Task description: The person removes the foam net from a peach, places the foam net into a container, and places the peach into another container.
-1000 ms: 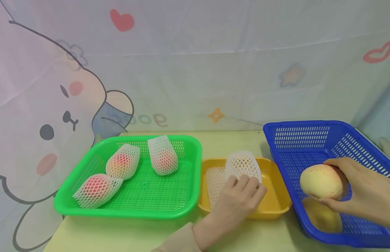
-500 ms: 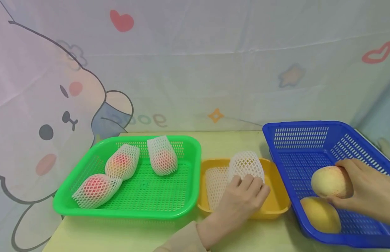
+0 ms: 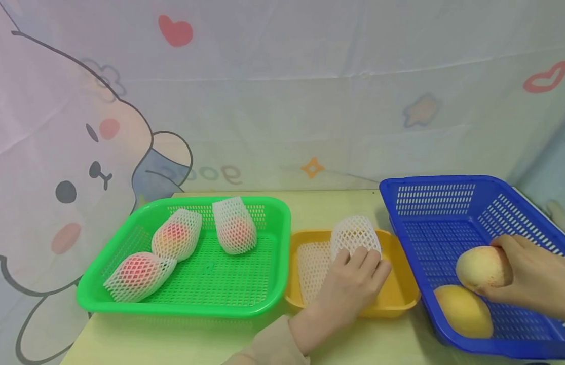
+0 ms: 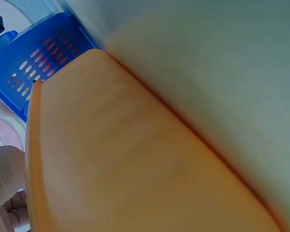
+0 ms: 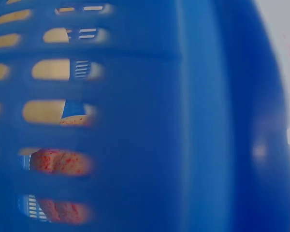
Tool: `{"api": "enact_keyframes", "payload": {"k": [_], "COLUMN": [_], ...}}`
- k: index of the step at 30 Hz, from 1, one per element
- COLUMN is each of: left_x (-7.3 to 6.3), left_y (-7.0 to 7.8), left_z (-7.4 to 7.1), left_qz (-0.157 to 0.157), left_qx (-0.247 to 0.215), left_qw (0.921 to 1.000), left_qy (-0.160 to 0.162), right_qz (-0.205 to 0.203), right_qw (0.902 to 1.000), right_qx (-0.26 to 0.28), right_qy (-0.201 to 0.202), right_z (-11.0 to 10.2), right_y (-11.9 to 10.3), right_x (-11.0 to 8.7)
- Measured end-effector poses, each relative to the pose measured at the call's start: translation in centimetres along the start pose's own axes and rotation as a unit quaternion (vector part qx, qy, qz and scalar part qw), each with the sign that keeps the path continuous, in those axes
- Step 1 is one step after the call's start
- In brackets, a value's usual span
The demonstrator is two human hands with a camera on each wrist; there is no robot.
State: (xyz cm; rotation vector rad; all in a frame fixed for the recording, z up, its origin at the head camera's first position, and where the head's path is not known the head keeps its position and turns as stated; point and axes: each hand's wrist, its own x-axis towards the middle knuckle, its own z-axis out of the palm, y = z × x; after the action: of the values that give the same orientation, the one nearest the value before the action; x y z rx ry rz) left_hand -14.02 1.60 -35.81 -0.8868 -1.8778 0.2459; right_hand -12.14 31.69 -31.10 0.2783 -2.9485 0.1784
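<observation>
My left hand point(image 3: 352, 284) reaches over the orange tray point(image 3: 403, 274), fingers curled on the near end of a white foam fruit net point(image 3: 355, 234). Under that hand, more flat foam netting point(image 3: 311, 263) lies in the tray. On the right, my right hand point(image 3: 533, 279) grips a pale yellow peach point(image 3: 480, 266) inside the blue basket point(image 3: 446, 182). A second, yellower peach point(image 3: 464, 312) rests in the basket's near left corner, just below it. The left wrist view is mostly filled by the tray's wall point(image 4: 116, 145). In the right wrist view, the basket's slotted wall point(image 5: 135, 121) hides most of the hand.
At left stands a green basket point(image 3: 186, 306) with three peaches in foam nets: one near left point(image 3: 138, 276), one behind it point(image 3: 177, 234), one at the back point(image 3: 236, 228). All containers stand on a pale yellow table point(image 3: 337, 205) before a printed cloth point(image 3: 282, 101).
My right hand has moved right with the peach, uncovering more of the yellower peach below. My left hand and the foam net have shifted slightly right.
</observation>
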Motion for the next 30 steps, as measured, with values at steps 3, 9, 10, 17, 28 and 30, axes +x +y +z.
{"api": "enact_keyframes", "payload": {"k": [3,9,10,17,28,30], "left_x": [-0.2,-0.3,-0.3,-0.5,-0.6,-0.6], "left_y": [0.0,0.1,0.2,0.3,0.3,0.3], "left_z": [0.3,0.6,0.6,0.7,0.4,0.3], "left_qz": [0.000,-0.006,-0.008,-0.021,-0.067,-0.077], "left_qx": [-0.003,-0.010,-0.014,-0.025,-0.107,-0.124], "left_qw": [0.9999,0.9981,0.9974,0.9933,0.9658,0.9608], "left_qy": [-0.016,-0.061,-0.070,-0.111,-0.227,-0.236], "right_qz": [0.008,0.010,0.010,0.013,0.025,0.025], "right_qw": [0.9999,0.9998,0.9998,0.9996,0.9987,0.9985], "right_qx": [-0.002,-0.003,-0.003,-0.008,-0.010,-0.011], "right_qy": [-0.012,-0.018,-0.018,-0.023,-0.043,-0.047], "right_z": [0.0,0.1,0.2,0.3,0.5,0.6], "right_y": [0.2,0.6,0.6,0.7,1.2,1.4], "right_x": [0.2,0.3,0.3,0.3,0.4,0.5]}}
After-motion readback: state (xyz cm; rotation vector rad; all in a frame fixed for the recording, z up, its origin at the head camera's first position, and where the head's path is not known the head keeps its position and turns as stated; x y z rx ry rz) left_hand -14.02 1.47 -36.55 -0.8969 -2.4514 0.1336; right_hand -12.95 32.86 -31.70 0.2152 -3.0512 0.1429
